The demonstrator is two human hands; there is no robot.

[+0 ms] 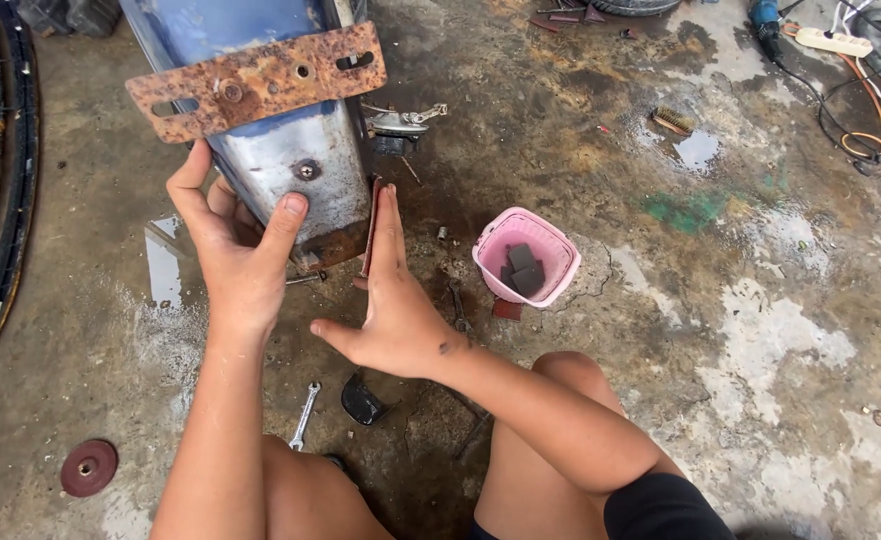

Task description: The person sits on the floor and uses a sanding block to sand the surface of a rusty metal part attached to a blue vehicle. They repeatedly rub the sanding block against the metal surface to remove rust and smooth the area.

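**Two hands on a worn blue metal panel**

The blue metal panel [291, 170] runs off the far edge of the view, so its upper part is cut off; its long axis runs near to far, the worn lower end pointing toward the person. A rusty bracket [261, 80] lies across it, tilted slightly, its long axis left to right.

The left hand [236, 255] grips the panel's near left edge, thumb pressed on the scuffed face below a small bolt [307, 170]; the fingers go behind the panel and are hidden. The right hand [396, 300] is flat and open, fingers together, held edge-on against the panel's right side; whether it presses a thin reddish strip there is hard to make out.

Just right of the hands stands a pink basket [551, 250] with dark blocks inside. Near the knees lie a wrench [305, 415] and, further left, a red grinding disc [89, 467]. The wet concrete floor [761, 330] is stained.
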